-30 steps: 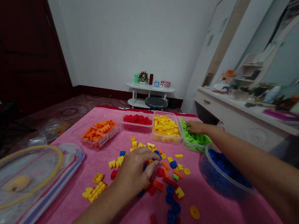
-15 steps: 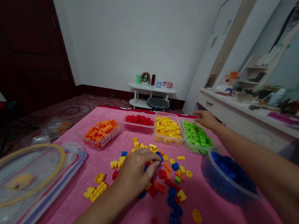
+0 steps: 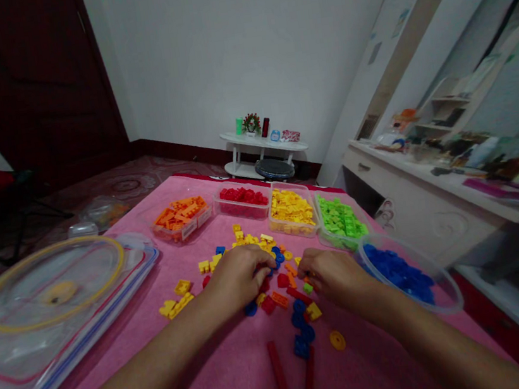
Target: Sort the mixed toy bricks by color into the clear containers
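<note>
My left hand [image 3: 244,274] is over the pile of loose toy bricks, its fingers curled down and the thumb close to the index finger. Whatever it grips is hidden. Opposite it, my right hand [image 3: 329,271] reaches down with bent fingers pressed together among small bricks; what they hold cannot be made out. Yellow bricks [image 3: 252,240] lie beyond my left hand. Between the hands are a red brick [image 3: 283,280] and an orange brick [image 3: 280,299]. Nearer me lie joined blue pieces [image 3: 300,322], a yellow wheel [image 3: 337,340] and two red sticks [image 3: 276,367].
Along the far side stand tubs of orange bricks [image 3: 181,216], red bricks [image 3: 243,197], yellow bricks [image 3: 291,209] and green bricks [image 3: 339,217]. A round tub of blue bricks [image 3: 398,273] is at right. Clear zip bags [image 3: 67,328] cover the left side of the pink cloth [image 3: 217,379].
My right hand has come back from beside the green tub to the loose bricks. My left hand stays over the pile, its thumb and index finger closer together. The view has shifted slightly.
</note>
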The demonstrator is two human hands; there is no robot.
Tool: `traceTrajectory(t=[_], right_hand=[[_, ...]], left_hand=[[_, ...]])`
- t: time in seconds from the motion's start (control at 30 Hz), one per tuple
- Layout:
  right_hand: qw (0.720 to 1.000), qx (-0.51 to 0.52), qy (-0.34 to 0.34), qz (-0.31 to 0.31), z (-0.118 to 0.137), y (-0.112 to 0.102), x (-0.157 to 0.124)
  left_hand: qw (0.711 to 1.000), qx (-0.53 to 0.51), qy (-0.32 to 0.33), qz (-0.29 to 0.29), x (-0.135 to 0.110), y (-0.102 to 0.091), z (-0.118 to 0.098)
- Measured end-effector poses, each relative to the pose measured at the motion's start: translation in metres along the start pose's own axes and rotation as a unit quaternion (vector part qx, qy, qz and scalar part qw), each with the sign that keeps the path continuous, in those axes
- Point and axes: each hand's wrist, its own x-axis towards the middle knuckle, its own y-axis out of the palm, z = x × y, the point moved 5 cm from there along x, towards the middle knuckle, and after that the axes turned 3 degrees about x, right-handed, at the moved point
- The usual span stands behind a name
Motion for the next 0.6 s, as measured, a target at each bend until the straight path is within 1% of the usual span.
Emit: traceTrajectory(t=[0.1, 0.17, 0.23, 0.27, 0.3, 0.4, 0.5, 0.57, 0.6], right_hand=[[0.998, -0.013, 0.043, 0.042, 0.001, 0.006, -0.001], [0.996, -0.018, 0.056, 0.071, 0.003, 0.009, -0.001], [0.996, -0.014, 0.057, 0.072, 0.006, 0.012, 0.0], [0.996, -0.006, 0.055, 0.064, 0.007, 0.014, 0.0], [0.997, 0.005, 0.052, 0.056, 0.007, 0.016, 0.0], [0.997, 0.048, 0.062, 0.02, 0.0, 0.022, 0.0], [0.987, 0.123, 0.088, -0.056, -0.014, 0.02, 0.0], [0.965, 0.214, 0.082, -0.13, -0.021, 0.014, 0.002], [0.944, 0.274, 0.078, -0.165, -0.023, 0.011, 0.003]], left_hand=[[0.997, 0.008, -0.057, 0.06, -0.001, -0.004, 0.015], [0.993, 0.011, -0.072, 0.098, -0.003, -0.009, 0.023], [0.99, 0.007, -0.078, 0.115, -0.004, -0.016, 0.027], [0.99, 0.011, -0.086, 0.112, -0.004, -0.021, 0.03], [0.99, 0.021, -0.098, 0.097, -0.004, -0.028, 0.033], [0.988, 0.083, -0.126, 0.024, -0.004, -0.048, 0.045], [0.982, 0.128, -0.135, -0.024, -0.004, -0.055, 0.057], [0.981, 0.137, -0.13, -0.055, -0.005, -0.051, 0.064], [0.981, 0.133, -0.123, -0.068, -0.006, -0.047, 0.065]])
